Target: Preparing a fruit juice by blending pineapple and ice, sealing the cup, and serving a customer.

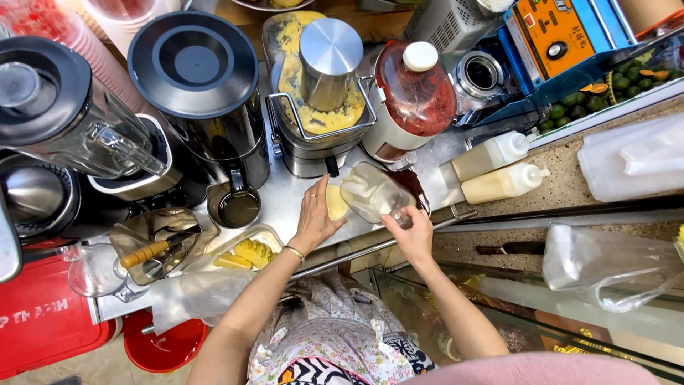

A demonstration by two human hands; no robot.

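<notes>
Holding the clear jug [372, 191] tilted by its base in our right hand [412, 232], fingers closed on it, we should keep the spout over the plastic cup [335, 202] that our left hand [313, 217] steadies with fingers spread against it. Both sit on the steel surface [285, 196], before the juicer [320, 93], blenders and squeeze bottles [499, 171] of a crowded stall.

Both hands reach forward: left hand [313, 217] flat (fingers extended), right hand [412, 232] gripping.
</notes>
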